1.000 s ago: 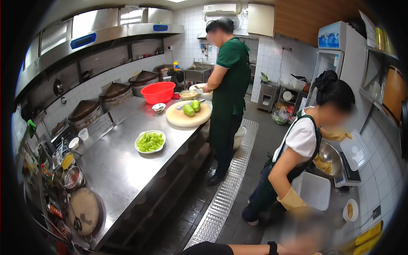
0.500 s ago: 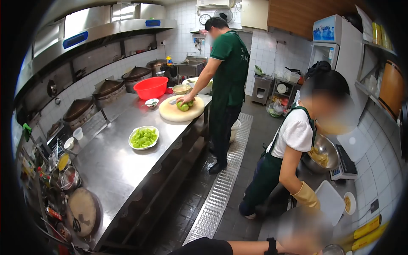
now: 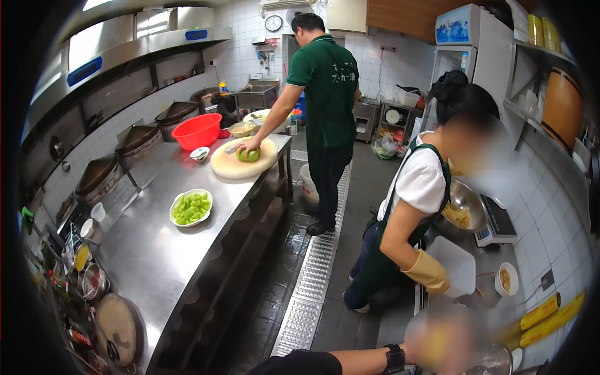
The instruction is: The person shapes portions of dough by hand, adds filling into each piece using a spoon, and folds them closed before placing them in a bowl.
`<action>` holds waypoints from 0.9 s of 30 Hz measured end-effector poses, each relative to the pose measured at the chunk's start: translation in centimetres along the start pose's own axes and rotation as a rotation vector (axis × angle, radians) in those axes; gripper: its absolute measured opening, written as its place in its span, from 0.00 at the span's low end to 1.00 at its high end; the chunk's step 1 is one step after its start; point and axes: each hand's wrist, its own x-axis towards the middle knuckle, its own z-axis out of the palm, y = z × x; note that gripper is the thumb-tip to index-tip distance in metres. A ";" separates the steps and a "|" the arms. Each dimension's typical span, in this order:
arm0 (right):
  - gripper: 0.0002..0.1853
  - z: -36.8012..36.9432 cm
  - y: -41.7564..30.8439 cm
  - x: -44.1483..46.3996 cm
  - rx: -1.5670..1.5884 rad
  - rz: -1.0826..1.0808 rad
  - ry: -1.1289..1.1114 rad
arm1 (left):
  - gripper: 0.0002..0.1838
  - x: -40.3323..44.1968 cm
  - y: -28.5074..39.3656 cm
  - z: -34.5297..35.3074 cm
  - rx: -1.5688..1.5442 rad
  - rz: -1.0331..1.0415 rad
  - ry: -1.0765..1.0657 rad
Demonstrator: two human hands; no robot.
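Note:
From the bottom edge my left arm, in a black sleeve with a dark wristband (image 3: 395,357), reaches right. A blurred patch covers my left hand (image 3: 437,340); its fingers and anything in them cannot be made out, though something yellowish shows there. Beside it is the rim of a metal bowl (image 3: 497,359). My right hand is out of view. Just beyond, a person in a white top and dark apron has a gloved hand (image 3: 428,273) at a clear plastic container (image 3: 457,265). A white bowl of yellowish food (image 3: 506,279) is close by.
Across the aisle, a person in green (image 3: 322,94) presses a hand on green produce (image 3: 249,154) on a round board (image 3: 234,165). The steel table (image 3: 140,240) also bears a plate of green pieces (image 3: 191,208) and a red basin (image 3: 197,130). A scale (image 3: 495,219) stands right.
The view has shifted right. The person in green has brought a hand from the bowl onto the produce. The other person's gloved hand and the plastic container have moved. My left arm remains stretched rightward.

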 end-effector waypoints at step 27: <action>0.25 -0.2 3.7 -3.7 0.180 0.356 0.175 | 0.30 3.8 -4.3 1.3 0.136 -0.117 0.021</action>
